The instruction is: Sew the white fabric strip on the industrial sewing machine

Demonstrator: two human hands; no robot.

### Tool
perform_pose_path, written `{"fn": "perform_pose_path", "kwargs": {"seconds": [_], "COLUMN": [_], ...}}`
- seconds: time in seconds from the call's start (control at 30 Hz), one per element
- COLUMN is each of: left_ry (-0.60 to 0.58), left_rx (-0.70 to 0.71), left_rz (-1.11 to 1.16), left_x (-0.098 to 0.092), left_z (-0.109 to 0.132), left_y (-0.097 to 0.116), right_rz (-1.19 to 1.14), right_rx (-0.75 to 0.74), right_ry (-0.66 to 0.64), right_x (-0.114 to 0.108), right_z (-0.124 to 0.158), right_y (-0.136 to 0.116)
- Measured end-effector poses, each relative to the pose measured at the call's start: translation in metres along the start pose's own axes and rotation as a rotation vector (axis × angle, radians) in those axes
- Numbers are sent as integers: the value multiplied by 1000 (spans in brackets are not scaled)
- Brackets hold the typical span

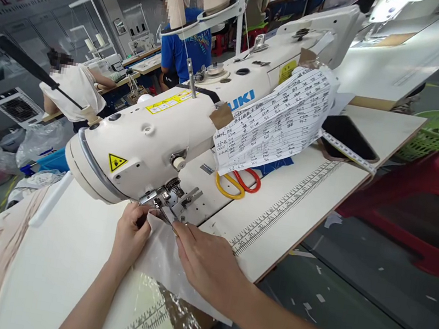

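Observation:
A white sewing machine (166, 134) stands on the table (64, 251). A piece of white fabric (165, 259) lies with its top edge under the presser foot (166, 200). My left hand (131, 236) pinches the fabric's edge just left of the foot, fingers curled closed. My right hand (202, 256) lies flat on the fabric to the right of the foot, fingers stretched toward the needle.
Scissors with red and yellow handles (237, 183) lie behind the machine's arm under a printed paper sheet (278, 121). A black phone (348, 138) and a tape measure (348, 154) lie at the table's far edge. Pink fabric (0, 257) trails at left. A red stool (436, 188) stands at right. People work at other machines behind.

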State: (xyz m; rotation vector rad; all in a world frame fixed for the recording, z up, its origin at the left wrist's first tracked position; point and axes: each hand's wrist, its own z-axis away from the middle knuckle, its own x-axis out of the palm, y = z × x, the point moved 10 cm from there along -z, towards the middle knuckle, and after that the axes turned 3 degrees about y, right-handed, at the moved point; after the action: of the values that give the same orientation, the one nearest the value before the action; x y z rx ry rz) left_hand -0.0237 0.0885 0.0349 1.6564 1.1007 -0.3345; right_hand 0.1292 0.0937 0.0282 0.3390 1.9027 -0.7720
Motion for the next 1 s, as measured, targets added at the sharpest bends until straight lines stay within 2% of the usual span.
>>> {"fn": "perform_pose_path", "kwargs": {"seconds": [0.23, 0.5, 0.7, 0.8, 0.93, 1.0], "left_ry": [61, -8, -16, 13, 75, 69], "left_rx": [123, -51, -78, 9, 297, 429], "left_rz": [-125, -72, -62, -90, -178, -209], "left_x": [-2, -1, -1, -3, -6, -4], "left_z": [-3, -2, 0, 0, 3, 7], "left_y": [9, -5, -13, -5, 25, 38], "right_rz": [28, 32, 45, 53, 57, 56], "right_rx": [-12, -9, -9, -13, -4, 0], "right_ry": [-4, -14, -11, -7, -6, -8], "right_x": [0, 0, -1, -2, -2, 0], "right_z": [2, 2, -1, 0, -2, -2], "right_y": [-2, -2, -3, -5, -6, -7]}}
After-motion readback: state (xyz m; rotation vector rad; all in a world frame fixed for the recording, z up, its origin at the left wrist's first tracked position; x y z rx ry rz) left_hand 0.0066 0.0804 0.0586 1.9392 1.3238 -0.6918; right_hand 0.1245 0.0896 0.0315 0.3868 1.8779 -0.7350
